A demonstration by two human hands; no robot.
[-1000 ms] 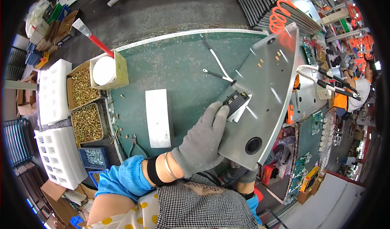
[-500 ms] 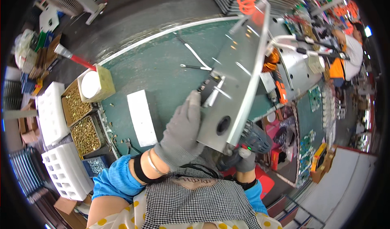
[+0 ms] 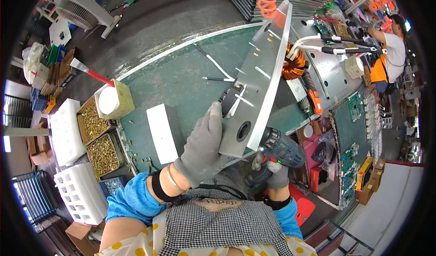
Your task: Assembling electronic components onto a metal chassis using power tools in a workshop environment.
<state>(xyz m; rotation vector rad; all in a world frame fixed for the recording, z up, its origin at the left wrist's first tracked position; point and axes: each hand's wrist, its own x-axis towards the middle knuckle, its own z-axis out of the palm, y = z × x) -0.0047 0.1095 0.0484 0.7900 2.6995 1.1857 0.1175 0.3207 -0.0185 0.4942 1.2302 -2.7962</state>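
Note:
A long grey sheet-metal panel (image 3: 254, 74) stands tilted over the green bench, with a round hole near its close end. My left hand (image 3: 203, 142), in a grey glove, is closed on that end, fingers along its left face and thumb hidden. Beside the fingertips sits a black component (image 3: 230, 94) against the panel, with white wire (image 3: 220, 65) leading off across the bench. To the right of the panel, my gloved right hand (image 3: 276, 175) grips a dark cordless drill (image 3: 287, 149) whose chuck points left to the panel's near edge.
A white block (image 3: 162, 133) lies on the bench (image 3: 159, 81). Boxes of brass fasteners (image 3: 104, 156) and a yellow tub (image 3: 121, 99) stand at left. Beyond the panel are a copper coil (image 3: 294, 65), an orange-black power tool (image 3: 312, 92) and a person (image 3: 393, 51).
The panel's upper end has swung slightly left. The drill's chuck, earlier hidden behind the panel, now shows, and more of my right hand is visible. My left hand keeps its place on the panel.

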